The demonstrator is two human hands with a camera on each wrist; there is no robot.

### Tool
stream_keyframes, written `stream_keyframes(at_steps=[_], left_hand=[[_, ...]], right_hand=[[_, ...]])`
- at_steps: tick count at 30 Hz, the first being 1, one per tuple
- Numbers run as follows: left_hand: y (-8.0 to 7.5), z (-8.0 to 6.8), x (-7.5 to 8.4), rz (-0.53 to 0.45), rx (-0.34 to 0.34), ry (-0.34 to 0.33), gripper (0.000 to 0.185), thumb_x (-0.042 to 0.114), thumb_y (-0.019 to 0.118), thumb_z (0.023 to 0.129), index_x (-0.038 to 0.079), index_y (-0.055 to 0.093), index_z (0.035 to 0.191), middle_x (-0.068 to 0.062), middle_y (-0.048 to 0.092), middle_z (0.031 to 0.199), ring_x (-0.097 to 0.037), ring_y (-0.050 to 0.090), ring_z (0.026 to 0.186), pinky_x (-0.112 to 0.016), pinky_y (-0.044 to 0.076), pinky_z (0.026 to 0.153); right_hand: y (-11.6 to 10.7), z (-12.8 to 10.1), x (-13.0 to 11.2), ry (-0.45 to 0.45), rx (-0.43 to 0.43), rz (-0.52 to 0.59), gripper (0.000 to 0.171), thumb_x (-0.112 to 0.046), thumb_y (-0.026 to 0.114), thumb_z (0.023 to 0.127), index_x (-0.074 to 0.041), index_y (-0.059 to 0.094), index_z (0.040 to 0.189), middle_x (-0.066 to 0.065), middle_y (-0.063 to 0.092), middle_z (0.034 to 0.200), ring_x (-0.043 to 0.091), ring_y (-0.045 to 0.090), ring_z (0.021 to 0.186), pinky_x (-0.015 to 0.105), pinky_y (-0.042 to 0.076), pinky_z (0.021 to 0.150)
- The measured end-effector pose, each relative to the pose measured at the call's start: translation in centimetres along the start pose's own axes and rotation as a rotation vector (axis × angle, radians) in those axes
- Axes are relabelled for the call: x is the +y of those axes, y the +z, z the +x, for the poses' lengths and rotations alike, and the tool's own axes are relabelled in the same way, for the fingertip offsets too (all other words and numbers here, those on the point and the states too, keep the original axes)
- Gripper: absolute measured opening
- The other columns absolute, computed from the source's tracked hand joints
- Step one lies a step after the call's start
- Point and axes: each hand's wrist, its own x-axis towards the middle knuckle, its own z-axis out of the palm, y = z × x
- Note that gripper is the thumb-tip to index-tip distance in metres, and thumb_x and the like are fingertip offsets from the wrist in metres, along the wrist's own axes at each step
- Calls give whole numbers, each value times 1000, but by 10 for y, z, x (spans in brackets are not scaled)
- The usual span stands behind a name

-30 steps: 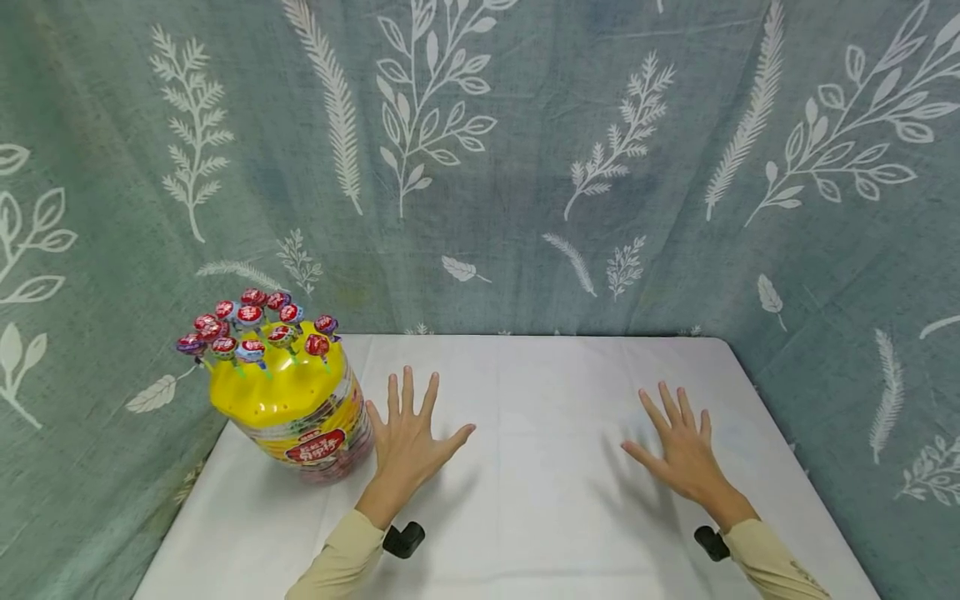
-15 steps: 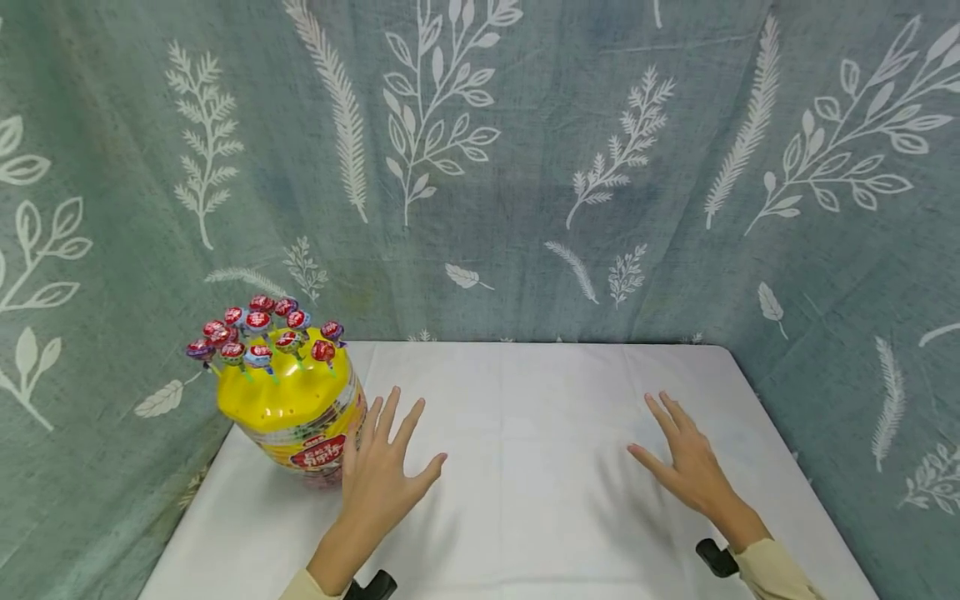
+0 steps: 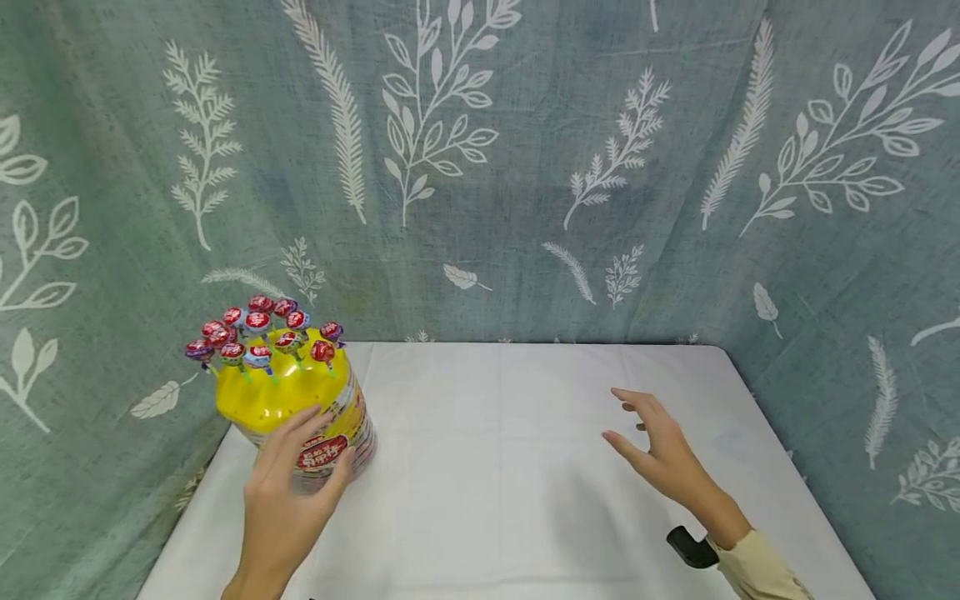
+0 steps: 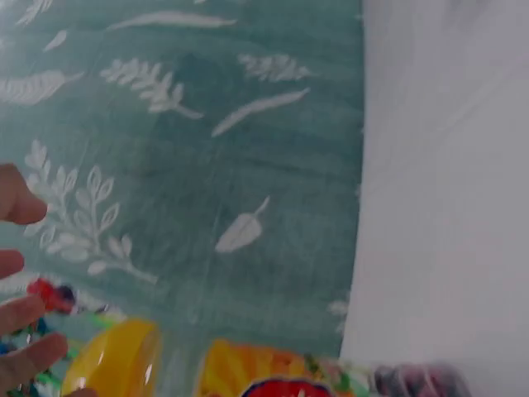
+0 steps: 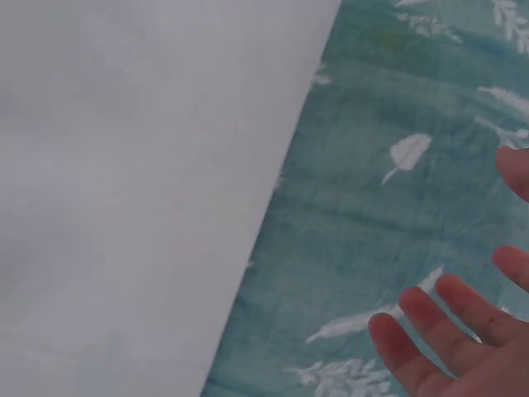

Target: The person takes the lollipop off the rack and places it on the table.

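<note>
Head view: 1 jar (image 3: 348,423) w/ yellow lid (image 3: 266,393) on the surface (image 3: 487,467), just past L grip (image 3: 283,504), which is approx half open, not closed round it; can't tell if touching. Approx 13 lollipops (image 3: 257,322) stand in lid, fwd of L grip; 1 red label (image 3: 318,452), white characters too sm. to read. R grip (image 3: 663,457), part-open & holding nothing, well apart from jar.

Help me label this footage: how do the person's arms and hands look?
The right hand is bare below a pale khaki fabric sleeve, with a rounded black device at the wrist. The left hand is bare too; no sleeve shows there.
</note>
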Motion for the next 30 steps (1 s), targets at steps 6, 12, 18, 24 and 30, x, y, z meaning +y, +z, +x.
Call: stream_keyframes(at_steps=[6, 12, 18, 24, 30], left_hand=[[-21, -4, -12, -44, 116, -28, 50, -4, 77, 68, 1, 65, 116, -14, 58, 124, -13, 50, 117, -11, 38, 89], [-43, -2, -34, -75, 222, -155, 48, -9, 71, 74, -5, 59, 120, -14, 54, 127, -18, 49, 119, -15, 43, 89], [-57, 12, -66, -164, 229, -237, 62, -12, 67, 76, -1, 46, 134, -15, 47, 134, -23, 46, 120, -16, 44, 87], [-64, 30, -99, -254, 101, -323, 79, -14, 65, 78, 12, 32, 145, -9, 35, 145, -21, 36, 130, -16, 39, 94], [-68, 44, -124, -435, -86, -366, 81, -10, 59, 86, 19, 18, 150, -9, 22, 151, -19, 22, 137, -9, 34, 93]], right_hand=[[2, 12, -21, -26, -32, 84, 57, -14, 73, 83, -12, 48, 133, 3, 52, 127, 23, 54, 107, 41, 51, 76], [10, 25, -40, -62, -48, 193, 54, -13, 72, 84, -16, 49, 132, -1, 53, 126, 21, 56, 106, 38, 52, 77], [11, 43, -73, -94, -49, 283, 51, -3, 71, 82, -9, 50, 128, 6, 54, 123, 26, 57, 103, 43, 51, 76], [23, 60, -84, -128, -98, 345, 48, -12, 69, 86, -13, 49, 130, 2, 54, 124, 22, 56, 107, 40, 51, 79], [42, 79, -93, -193, -133, 392, 47, -20, 67, 89, -18, 48, 132, -1, 52, 126, 15, 53, 110, 37, 51, 81]])
